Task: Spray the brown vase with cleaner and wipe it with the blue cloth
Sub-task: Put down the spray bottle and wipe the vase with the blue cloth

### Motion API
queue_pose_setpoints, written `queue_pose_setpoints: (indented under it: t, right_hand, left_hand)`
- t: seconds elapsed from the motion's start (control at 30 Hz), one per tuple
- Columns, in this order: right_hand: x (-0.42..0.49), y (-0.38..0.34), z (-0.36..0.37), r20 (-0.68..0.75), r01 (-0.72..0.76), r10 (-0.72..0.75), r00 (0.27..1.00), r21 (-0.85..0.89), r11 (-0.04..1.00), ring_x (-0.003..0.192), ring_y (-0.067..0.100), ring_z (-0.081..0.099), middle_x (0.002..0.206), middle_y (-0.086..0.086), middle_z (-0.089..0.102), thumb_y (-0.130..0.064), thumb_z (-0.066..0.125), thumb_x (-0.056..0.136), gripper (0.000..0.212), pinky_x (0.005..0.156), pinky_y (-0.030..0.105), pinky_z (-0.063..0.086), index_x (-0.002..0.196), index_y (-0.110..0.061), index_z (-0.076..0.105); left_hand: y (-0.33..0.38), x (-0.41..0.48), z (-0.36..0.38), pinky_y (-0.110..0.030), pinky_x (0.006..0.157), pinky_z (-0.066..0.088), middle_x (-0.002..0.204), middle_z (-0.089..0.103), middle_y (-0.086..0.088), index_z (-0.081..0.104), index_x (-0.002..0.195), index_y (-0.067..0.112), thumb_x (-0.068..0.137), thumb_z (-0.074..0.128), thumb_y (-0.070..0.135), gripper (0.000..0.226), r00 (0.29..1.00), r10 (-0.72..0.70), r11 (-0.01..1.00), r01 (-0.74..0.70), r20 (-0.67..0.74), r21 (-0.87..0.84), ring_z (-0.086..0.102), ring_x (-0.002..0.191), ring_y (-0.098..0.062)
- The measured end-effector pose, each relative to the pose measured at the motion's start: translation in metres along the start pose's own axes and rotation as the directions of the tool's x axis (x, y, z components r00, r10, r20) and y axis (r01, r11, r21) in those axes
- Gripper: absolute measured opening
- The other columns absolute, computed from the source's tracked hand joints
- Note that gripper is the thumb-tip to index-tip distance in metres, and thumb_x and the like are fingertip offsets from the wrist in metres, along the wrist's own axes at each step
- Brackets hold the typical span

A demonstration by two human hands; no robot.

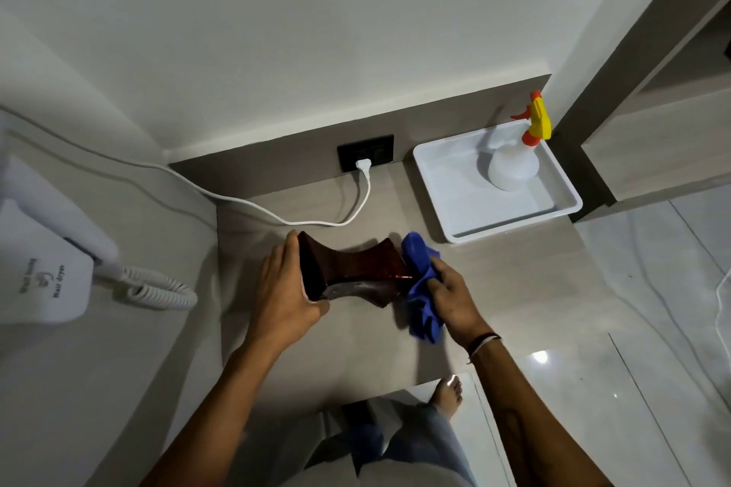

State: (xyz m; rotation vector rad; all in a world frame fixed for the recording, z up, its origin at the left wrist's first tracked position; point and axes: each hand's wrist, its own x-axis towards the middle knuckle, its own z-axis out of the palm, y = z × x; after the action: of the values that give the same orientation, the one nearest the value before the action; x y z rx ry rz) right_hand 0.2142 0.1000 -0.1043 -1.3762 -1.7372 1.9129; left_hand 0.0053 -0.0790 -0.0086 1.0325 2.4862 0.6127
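Observation:
The brown vase (pixel 352 273) lies on its side over the wooden counter (pixel 356 344), waisted in the middle and glossy. My left hand (pixel 285 289) grips its wide end on the left. My right hand (pixel 451 297) holds the bunched blue cloth (pixel 419 281) against the vase's right end. The white spray bottle (pixel 514 162) with a yellow and orange trigger head stands upright in the white tray (pixel 443 206) at the back right, apart from both hands.
A white cable (pixel 253 206) runs across the counter's back to a plug in the black wall socket (pixel 366 156). A white wall-mounted hair dryer (pixel 43 269) with a coiled cord hangs at the left. Glossy floor tiles lie to the right, my bare foot below.

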Motion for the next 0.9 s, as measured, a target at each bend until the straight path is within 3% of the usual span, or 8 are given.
queue_pose_setpoints:
  t: [0.07,0.2,0.33,0.43,0.57,0.7,0.8,0.9]
  right_hand:
    - [0.003,-0.004,-0.006,0.081,-0.172,0.155,0.985,0.287,0.942,0.078,0.026,0.073,0.100,0.013,0.078,0.011,0.038,0.101,0.053,0.071,0.033,0.064,0.133,-0.018,0.070]
    - [0.008,-0.009,0.005,0.186,-0.329,0.274,0.944,0.439,0.836,0.070,0.023,0.079,0.091,0.015,0.081,0.011,0.043,0.103,0.044,0.066,0.032,0.067,0.114,-0.011,0.079]
    - [0.016,-0.018,0.016,0.142,-0.364,0.337,0.931,0.450,0.816,0.092,0.038,0.075,0.108,0.027,0.077,0.006,0.045,0.103,0.036,0.091,0.051,0.065,0.120,0.002,0.076]
    - [0.024,-0.024,0.018,0.111,-0.362,0.349,0.931,0.410,0.837,0.100,0.041,0.068,0.114,0.033,0.072,0.005,0.047,0.102,0.035,0.098,0.056,0.060,0.127,0.009,0.071]
    - [0.028,-0.031,0.021,0.098,-0.353,0.341,0.935,0.360,0.864,0.087,0.037,0.072,0.109,0.033,0.074,0.009,0.044,0.100,0.035,0.079,0.042,0.066,0.121,0.010,0.072]
    - [0.029,-0.027,0.024,0.042,-0.286,0.287,0.957,0.296,0.911,0.096,0.041,0.068,0.119,0.041,0.071,0.012,0.041,0.101,0.036,0.098,0.056,0.059,0.122,0.012,0.070]
    - [0.014,-0.030,0.027,-0.114,-0.080,0.094,0.989,0.119,0.990,0.098,0.038,0.069,0.110,0.023,0.075,0.012,0.037,0.100,0.043,0.093,0.046,0.059,0.127,0.001,0.069]
    - [-0.015,-0.038,0.036,-0.243,0.177,-0.194,0.950,-0.089,0.980,0.122,0.021,0.067,0.135,0.006,0.069,0.014,0.042,0.100,0.055,0.109,0.023,0.053,0.144,-0.013,0.060]
  left_hand:
    - [-0.001,0.005,-0.002,-0.048,0.102,0.052,0.139,0.055,-0.013,0.040,0.149,0.015,0.055,0.096,0.024,0.110,0.996,-0.091,0.982,0.093,0.016,-0.162,0.055,0.127,-0.034]
    - [0.005,0.012,-0.006,-0.043,0.112,0.041,0.170,0.032,-0.008,0.008,0.166,0.041,0.072,0.094,0.049,0.128,0.971,-0.206,0.926,0.233,0.120,-0.297,0.040,0.150,-0.031]
    - [0.010,0.008,-0.014,-0.068,0.119,0.031,0.176,-0.020,0.006,-0.015,0.157,0.062,0.053,0.076,0.094,0.141,0.972,-0.037,0.998,0.049,0.230,-0.048,0.006,0.162,-0.036]
    - [0.008,0.001,-0.011,-0.055,0.126,0.011,0.167,-0.042,0.010,-0.028,0.160,0.041,0.042,0.080,0.092,0.168,0.971,0.076,0.975,-0.120,0.227,0.187,-0.017,0.161,-0.029]
    - [0.008,0.001,-0.003,-0.041,0.127,-0.010,0.174,-0.027,-0.004,-0.017,0.166,0.014,0.060,0.095,0.059,0.161,0.952,0.267,0.890,-0.304,0.150,0.341,-0.026,0.160,-0.021]
    - [0.006,0.001,-0.003,-0.036,0.129,0.001,0.178,-0.001,-0.008,-0.003,0.168,0.013,0.070,0.096,0.027,0.140,0.937,0.324,0.895,-0.348,0.129,0.278,-0.002,0.164,-0.023]
    - [0.003,0.001,0.002,-0.036,0.123,0.020,0.169,0.032,-0.015,0.016,0.166,0.012,0.067,0.098,0.024,0.129,0.968,0.238,0.937,-0.251,0.083,0.242,0.032,0.156,-0.033]
    - [0.001,0.003,-0.003,-0.037,0.117,0.034,0.159,0.045,-0.015,0.027,0.162,0.010,0.063,0.099,0.022,0.123,0.980,0.181,0.952,-0.196,0.086,0.235,0.045,0.146,-0.034]
